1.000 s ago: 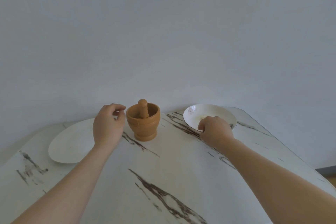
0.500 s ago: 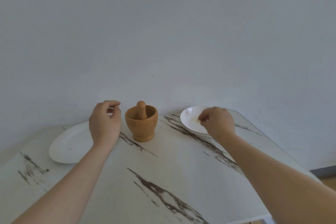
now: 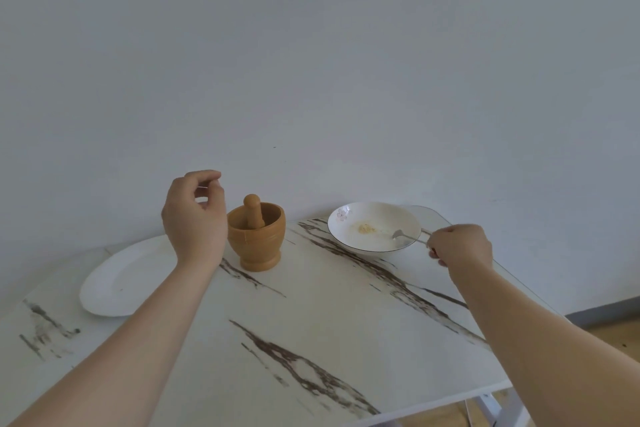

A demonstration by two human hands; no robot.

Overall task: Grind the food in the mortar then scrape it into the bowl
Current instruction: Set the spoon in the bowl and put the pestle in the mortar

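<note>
Left hand (image 3: 194,215) hovers loosely curled, empty, just left of the mortar (image 3: 256,239); pestle (image 3: 253,211) stands inside. Right hand (image 3: 460,246) pinches a spoon (image 3: 405,236) handle, tip in the bowl (image 3: 374,226), far right on the desk (image 3: 311,322). Plate (image 3: 121,281) left.

Matt wooden mortar (image 3: 256,239) and pestle (image 3: 254,211); glossy ceramic bowl (image 3: 374,226); shiny metal spoon (image 3: 405,236); smooth marble-patterned table (image 3: 311,315); matt white plate (image 3: 121,279).
</note>
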